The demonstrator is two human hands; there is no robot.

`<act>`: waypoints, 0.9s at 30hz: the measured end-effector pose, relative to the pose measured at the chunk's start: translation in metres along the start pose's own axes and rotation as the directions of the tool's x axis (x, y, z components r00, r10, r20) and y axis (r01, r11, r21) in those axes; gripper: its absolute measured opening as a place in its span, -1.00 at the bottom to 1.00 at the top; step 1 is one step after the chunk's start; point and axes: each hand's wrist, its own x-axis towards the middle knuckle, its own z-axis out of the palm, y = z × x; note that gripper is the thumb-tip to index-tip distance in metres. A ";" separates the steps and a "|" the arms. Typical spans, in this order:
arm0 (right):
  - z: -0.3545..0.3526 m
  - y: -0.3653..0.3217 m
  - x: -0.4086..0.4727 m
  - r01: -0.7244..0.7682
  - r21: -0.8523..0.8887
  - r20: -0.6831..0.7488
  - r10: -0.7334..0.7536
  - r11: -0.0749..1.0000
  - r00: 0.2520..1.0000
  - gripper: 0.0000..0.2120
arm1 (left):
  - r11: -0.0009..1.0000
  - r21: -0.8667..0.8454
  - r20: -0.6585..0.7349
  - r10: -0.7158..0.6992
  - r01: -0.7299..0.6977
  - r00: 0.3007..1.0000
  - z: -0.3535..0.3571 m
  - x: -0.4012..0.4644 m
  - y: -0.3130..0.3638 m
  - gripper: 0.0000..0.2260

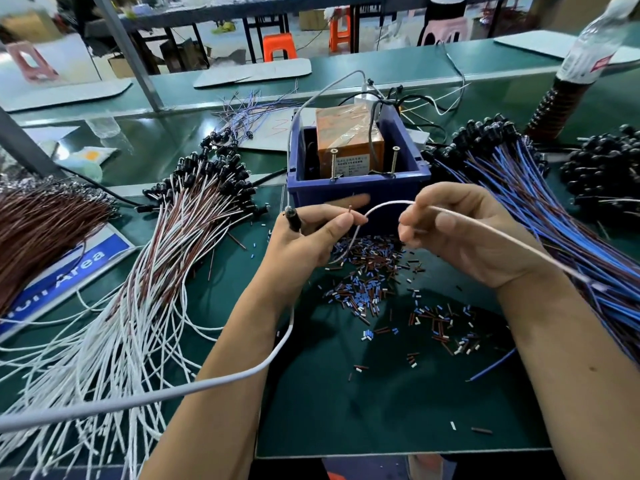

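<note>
Work surface: a dark green mat [381,393] on a green bench, seen from the operator's side.

At 12 o'clock from the hands stands a blue bin [356,188] holding an orange-wrapped box [346,140]. At 9 o'clock lies a fan of white and brown leads [145,289] with black caps at their far ends. Beyond it, at the far 9 o'clock edge, are a brown bundle [41,230] and a blue sign [76,268]. At 3 o'clock lies a sheaf of blue leads [540,209]. Insulation offcuts [363,282] are scattered over the mat from beneath the hands toward 5 o'clock. A grey cable [207,386] crosses at 7 o'clock. A water bottle [588,53] stands at 2 o'clock. Orange stools [278,46] stand on the shop floor at 12 o'clock.

Both hands are raised just in front of the bin, near each other but apart.

The left hand [308,237] is curled round a black-capped part [292,219]. Its thumb and forefinger pinch a brown wire end [350,210], which points upward.

The right hand [464,237] pinches a white wire [388,203] between thumb and fingers. This wire arcs between the two hands and trails over the right wrist toward 4 o'clock.
</note>
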 end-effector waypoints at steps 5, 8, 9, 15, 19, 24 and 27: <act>0.005 0.003 0.002 -0.115 -0.116 0.002 0.116 0.987 0.993 -0.72 | 0.955 -0.295 0.195 0.017 0.042 0.981 -0.001 -0.002 0.006 -0.82; 0.010 0.007 0.004 -0.233 -0.244 0.080 0.259 0.942 0.963 -0.73 | 0.951 -0.302 0.267 0.018 0.066 0.963 0.000 -0.004 0.009 -0.80; 0.013 0.010 0.005 -0.258 -0.288 0.093 0.295 0.922 0.951 -0.73 | 0.958 -0.278 0.282 0.010 0.072 0.959 0.001 -0.005 0.009 -0.81; 0.027 0.021 0.012 -0.335 -0.437 0.053 0.396 0.835 0.917 -0.80 | 0.982 -0.178 0.286 -0.011 0.065 0.958 0.003 -0.005 0.007 -0.82; 0.029 0.023 0.013 -0.366 -0.506 0.019 0.434 0.781 0.901 -0.82 | 0.988 -0.140 0.260 -0.027 0.066 0.965 0.002 -0.003 0.006 -0.78; 0.012 0.010 0.008 -0.302 -0.341 -0.150 0.266 0.890 0.952 -0.77 | 0.986 -0.120 0.278 -0.076 0.113 0.958 -0.005 -0.002 0.002 -0.78; 0.004 0.006 0.009 -0.152 -0.212 -0.294 0.085 0.965 0.952 -0.74 | 0.988 -0.034 0.275 -0.136 0.151 0.952 -0.003 -0.003 -0.001 -0.80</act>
